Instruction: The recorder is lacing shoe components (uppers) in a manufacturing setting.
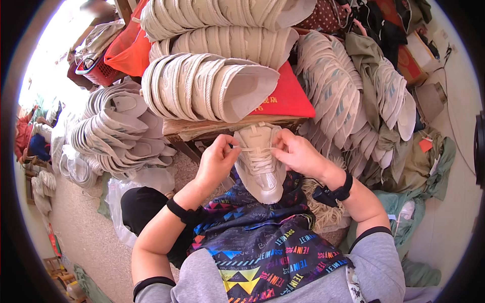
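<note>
A pale beige shoe upper (266, 188) rests over my lap, toe end toward me and tongue end toward the wooden stand. White shoelace (261, 164) crosses its front in several rows. At the upper's left edge, my left hand (220, 157) pinches the lace near the top eyelets, fingers closed. Opposite it, my right hand (299, 154) has its thumb and fingers closed on the lace at the right edge. The lace ends are too small to make out. Both wrists wear black bands.
Nested beige uppers (187, 88) lie on a red cloth (289, 96) over a wooden stand (184, 130) just ahead. More stacked uppers flank it at left (116, 129) and right (328, 86). Loose cream laces (323, 202) hang by my right thigh. A clear plastic bag (121, 202) lies left.
</note>
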`<state>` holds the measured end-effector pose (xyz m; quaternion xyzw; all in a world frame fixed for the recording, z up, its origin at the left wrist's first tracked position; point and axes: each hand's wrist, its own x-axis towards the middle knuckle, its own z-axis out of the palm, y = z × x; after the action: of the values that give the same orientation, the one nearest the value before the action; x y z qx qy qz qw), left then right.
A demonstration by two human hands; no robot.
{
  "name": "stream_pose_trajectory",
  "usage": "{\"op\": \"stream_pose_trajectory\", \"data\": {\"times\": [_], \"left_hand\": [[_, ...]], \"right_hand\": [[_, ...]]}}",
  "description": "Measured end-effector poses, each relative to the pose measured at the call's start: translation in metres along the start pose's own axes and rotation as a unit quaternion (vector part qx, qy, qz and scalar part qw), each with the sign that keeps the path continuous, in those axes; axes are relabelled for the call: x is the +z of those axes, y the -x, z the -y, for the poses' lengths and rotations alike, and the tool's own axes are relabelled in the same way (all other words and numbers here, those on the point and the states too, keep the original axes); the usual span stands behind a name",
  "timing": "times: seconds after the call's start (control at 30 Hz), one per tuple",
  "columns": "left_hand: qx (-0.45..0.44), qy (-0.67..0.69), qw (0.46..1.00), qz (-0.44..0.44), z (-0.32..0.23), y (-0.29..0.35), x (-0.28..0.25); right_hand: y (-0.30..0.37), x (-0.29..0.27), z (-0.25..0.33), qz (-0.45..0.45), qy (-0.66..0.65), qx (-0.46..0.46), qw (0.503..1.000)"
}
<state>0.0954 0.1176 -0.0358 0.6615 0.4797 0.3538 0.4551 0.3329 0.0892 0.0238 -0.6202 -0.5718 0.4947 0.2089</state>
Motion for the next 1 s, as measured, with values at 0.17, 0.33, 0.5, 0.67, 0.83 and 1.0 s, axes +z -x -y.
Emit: {"op": "stream_pose_trajectory", "data": {"times": [0.17, 0.33, 0.5, 0.67, 0.83, 1.0], "left_hand": [[-0.002, -0.046, 0.999, 0.01, -0.008, 0.006, 0.005], [-0.019, -0.033, 0.999, 0.009, -0.005, 0.007, 0.004], [0.037, -0.041, 0.998, 0.04, 0.006, 0.003, -0.019], [0.037, -0.196, 0.978, 0.066, 0.033, 0.016, -0.07], [0.05, -0.354, 0.934, 0.01, 0.071, 0.045, -0.12], [-0.289, 0.003, 0.956, 0.037, 0.08, 0.054, -0.149]], "right_hand": [[-0.009, 0.012, -0.016, -0.135, 0.235, -0.35, 0.897], [-0.013, 0.016, -0.009, -0.137, 0.243, -0.3, 0.912], [-0.02, 0.003, -0.023, -0.056, 0.032, -0.155, 0.986], [-0.006, -0.028, -0.04, -0.096, 0.084, -0.136, 0.982], [0.004, -0.044, -0.097, -0.187, 0.232, -0.251, 0.921], [0.016, -0.062, -0.148, -0.285, 0.346, -0.094, 0.889]]}}
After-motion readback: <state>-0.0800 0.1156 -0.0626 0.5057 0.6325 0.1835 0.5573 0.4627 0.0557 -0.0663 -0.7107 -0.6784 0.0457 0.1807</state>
